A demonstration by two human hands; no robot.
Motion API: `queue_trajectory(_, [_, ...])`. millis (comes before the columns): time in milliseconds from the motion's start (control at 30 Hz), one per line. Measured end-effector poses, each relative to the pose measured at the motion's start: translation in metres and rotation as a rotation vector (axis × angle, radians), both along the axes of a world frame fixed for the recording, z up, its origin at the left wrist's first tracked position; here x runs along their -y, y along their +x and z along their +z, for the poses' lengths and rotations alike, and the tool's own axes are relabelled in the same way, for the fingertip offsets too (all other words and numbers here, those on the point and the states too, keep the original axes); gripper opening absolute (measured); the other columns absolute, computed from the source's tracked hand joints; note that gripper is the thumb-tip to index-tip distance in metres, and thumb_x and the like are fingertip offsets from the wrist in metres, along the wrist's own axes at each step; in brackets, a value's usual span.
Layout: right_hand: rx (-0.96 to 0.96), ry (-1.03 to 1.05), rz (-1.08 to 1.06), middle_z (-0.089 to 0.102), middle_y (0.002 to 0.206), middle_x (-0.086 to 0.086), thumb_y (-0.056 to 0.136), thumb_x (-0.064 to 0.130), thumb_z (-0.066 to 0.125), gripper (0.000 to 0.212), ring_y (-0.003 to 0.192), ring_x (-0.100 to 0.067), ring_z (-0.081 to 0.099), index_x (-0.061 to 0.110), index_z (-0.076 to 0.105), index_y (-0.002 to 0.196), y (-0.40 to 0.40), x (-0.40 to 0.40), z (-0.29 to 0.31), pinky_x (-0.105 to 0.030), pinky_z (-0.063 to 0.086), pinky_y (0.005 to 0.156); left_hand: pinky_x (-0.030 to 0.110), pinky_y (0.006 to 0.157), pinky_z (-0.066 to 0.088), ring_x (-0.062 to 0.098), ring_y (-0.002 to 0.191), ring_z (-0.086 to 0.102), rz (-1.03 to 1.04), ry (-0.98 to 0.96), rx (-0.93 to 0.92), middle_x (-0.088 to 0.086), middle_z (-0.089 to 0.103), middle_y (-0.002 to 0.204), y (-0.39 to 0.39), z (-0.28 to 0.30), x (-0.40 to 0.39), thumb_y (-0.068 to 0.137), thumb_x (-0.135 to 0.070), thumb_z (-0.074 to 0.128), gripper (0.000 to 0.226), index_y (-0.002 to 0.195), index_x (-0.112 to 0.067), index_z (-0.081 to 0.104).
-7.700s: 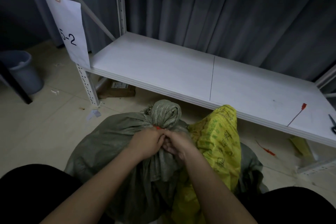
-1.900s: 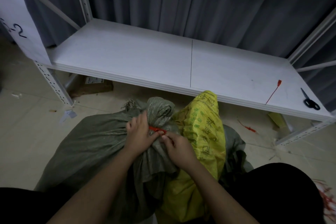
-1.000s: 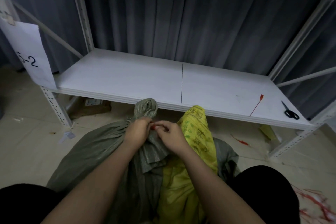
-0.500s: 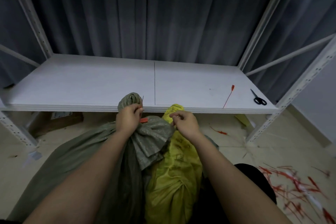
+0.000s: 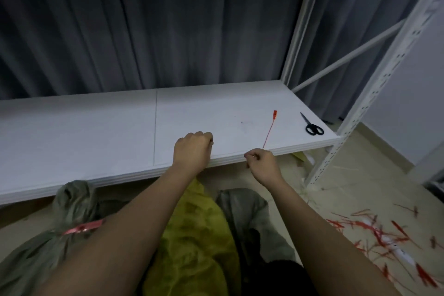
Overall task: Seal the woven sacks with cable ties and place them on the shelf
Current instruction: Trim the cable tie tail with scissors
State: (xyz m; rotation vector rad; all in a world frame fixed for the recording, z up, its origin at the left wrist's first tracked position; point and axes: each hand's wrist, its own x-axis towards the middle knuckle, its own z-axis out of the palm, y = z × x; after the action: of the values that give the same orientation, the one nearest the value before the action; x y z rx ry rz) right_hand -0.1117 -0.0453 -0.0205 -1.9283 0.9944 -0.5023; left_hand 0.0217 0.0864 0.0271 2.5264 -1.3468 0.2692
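**Hands at the shelf edge, sacks on the floor**

The white flat shelf board [image 5: 96,132] is the largest item. Below its front edge lie the grey-green woven sack [image 5: 36,255], its neck bound by a red cable tie [image 5: 81,228], and the yellow woven sack [image 5: 192,235]. The left hand [image 5: 192,151] is curled closed above the board, holding nothing visible. The right hand [image 5: 262,163] is loosely curled near the loose red cable tie [image 5: 269,130]; whether it pinches the tie cannot be told. Black scissors [image 5: 312,126] lie further right.

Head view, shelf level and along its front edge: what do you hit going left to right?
Shelf board seam → left hand → right hand → red cable tie → scissors → perforated shelf upright.
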Motion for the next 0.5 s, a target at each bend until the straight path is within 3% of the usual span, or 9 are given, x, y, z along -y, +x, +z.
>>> queue_trajectory(200, [-0.06,-0.157,-0.224,0.069,0.093,-0.007,0.094,0.021,0.05,0.023,0.075,-0.017,0.055,0.006,0.067,0.1,-0.021,0.106,-0.017,-0.022,0.036,0.064,0.031,0.07,0.042,0.028,0.087,0.062,-0.15,0.08,0.023,0.006,0.067,0.1,-0.021,-0.021,0.121,0.097,-0.017,0.038,0.024,0.108,-0.013,0.059])
queue_trajectory(333, [-0.133,-0.272,-0.338,0.068,0.093,-0.014,0.095,0.02,0.049,0.025,0.082,-0.027,0.061,0.003,0.067,0.096,-0.03,0.183,-0.04,-0.025,0.037,0.063,0.032,0.071,0.046,0.025,0.09,0.059,-0.22,0.089,0.017,0.006,0.063,0.104,-0.025,-0.046,0.189,0.094,-0.012,0.041,0.024,0.109,-0.013,0.06])
queue_trajectory(500, [-0.345,-0.503,-0.428,0.058,0.116,-0.019,0.094,0.018,0.048,0.029,0.107,-0.038,0.049,0.002,0.065,0.112,-0.033,0.263,-0.06,-0.041,0.042,0.085,0.033,0.078,0.051,0.023,0.093,0.059,-0.273,0.077,0.002,0.005,0.062,0.11,-0.023,-0.069,0.26,0.095,-0.011,0.042,0.029,0.118,-0.017,0.058])
